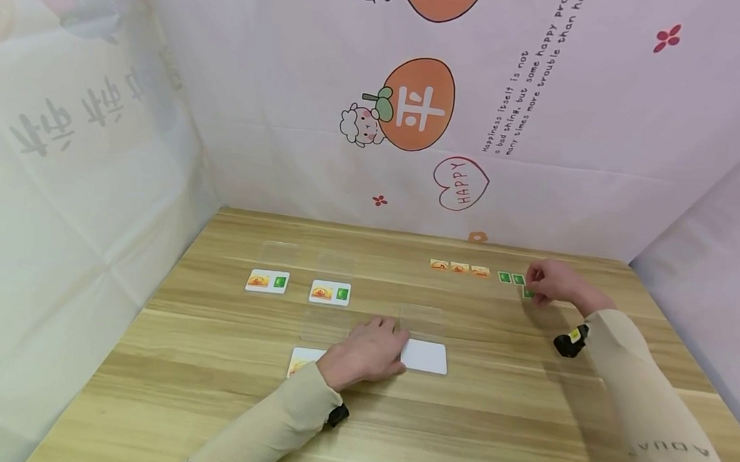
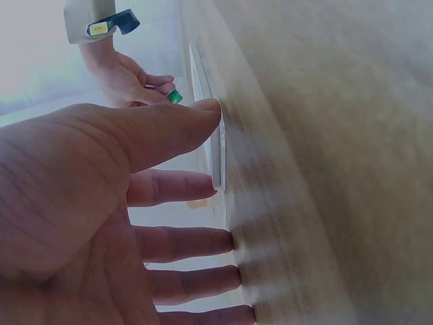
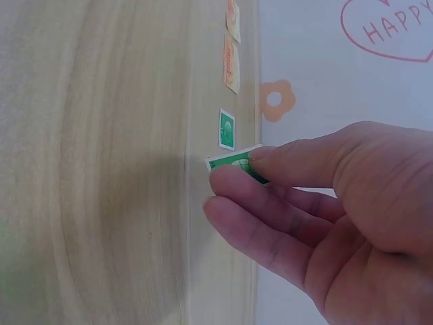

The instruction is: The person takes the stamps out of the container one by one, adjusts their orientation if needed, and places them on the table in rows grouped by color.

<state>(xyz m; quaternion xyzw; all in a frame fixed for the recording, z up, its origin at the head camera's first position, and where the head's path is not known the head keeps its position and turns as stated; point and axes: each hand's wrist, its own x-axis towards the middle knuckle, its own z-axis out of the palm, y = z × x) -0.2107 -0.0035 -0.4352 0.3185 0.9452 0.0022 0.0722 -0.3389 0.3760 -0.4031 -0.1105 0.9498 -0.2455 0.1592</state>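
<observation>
My left hand (image 1: 368, 349) rests at the left end of a blank white card (image 1: 425, 356). In the left wrist view, the thumb and index fingertip touch the card's (image 2: 218, 152) end, and the other fingers stretch out with their tips on the table. At the far right, my right hand (image 1: 553, 281) pinches a small green sticker (image 3: 233, 162) between thumb and fingers, just above the table. Close by lie more green stickers (image 1: 504, 277), one of them (image 3: 226, 128) flat on the wood. Left of these are several orange stickers (image 1: 460, 268) in a row.
Two white cards (image 1: 266, 281) (image 1: 330, 292), each bearing an orange and a green sticker, lie at the left. Another card (image 1: 303, 360) is partly under my left forearm. Clear rectangular sheets (image 1: 422, 320) lie behind the cards. A printed cloth (image 1: 540, 200) stands along the table's back edge.
</observation>
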